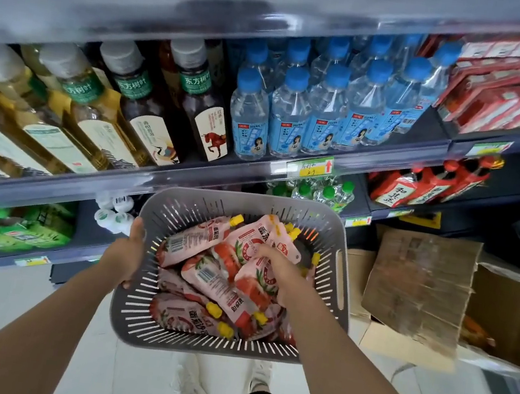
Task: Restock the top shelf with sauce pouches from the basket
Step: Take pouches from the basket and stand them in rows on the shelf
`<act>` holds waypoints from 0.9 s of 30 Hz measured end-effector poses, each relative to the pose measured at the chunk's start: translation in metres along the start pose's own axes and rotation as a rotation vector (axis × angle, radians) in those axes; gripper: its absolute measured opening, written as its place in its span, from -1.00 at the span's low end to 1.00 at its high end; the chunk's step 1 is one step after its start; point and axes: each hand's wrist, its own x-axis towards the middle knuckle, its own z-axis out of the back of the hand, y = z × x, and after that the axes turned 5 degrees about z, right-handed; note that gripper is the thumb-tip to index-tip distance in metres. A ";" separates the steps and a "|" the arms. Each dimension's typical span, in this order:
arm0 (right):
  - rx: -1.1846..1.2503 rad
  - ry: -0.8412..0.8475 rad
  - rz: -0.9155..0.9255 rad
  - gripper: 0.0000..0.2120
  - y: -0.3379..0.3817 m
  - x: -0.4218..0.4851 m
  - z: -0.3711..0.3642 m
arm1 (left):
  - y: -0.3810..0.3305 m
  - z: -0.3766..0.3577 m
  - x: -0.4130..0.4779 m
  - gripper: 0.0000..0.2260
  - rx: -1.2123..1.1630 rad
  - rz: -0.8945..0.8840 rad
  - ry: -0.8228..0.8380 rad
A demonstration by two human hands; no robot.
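Pink yellow-capped sauce pouches (193,242) heaped in grey slotted basket (333,237), my right hand (275,267) inside, fingers curled round top pouch (255,278), my left hand (131,254) gripping basket's left rim, blue-capped water bottles (297,115) shelved above, cardboard box (420,286) at right.

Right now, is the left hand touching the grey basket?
Touching. The head view shows the left hand gripping the basket by its left rim.

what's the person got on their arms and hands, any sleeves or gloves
Nothing worn that shows. The left hand and right hand are ungloved. The left forearm and right forearm are bare up to the frame edge: no sleeves, watch or bracelet. Rings are too small to rule out.
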 end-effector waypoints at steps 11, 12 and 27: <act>0.387 0.120 0.057 -0.30 -0.004 -0.033 0.007 | 0.004 0.004 0.008 -0.03 -0.014 0.001 0.014; 0.413 0.136 0.058 -0.35 -0.004 -0.033 0.009 | 0.004 0.005 0.007 -0.03 -0.011 0.000 0.020; 0.181 0.129 0.136 -0.60 0.013 -0.051 0.031 | -0.010 -0.018 -0.018 -0.45 0.067 -0.267 -0.426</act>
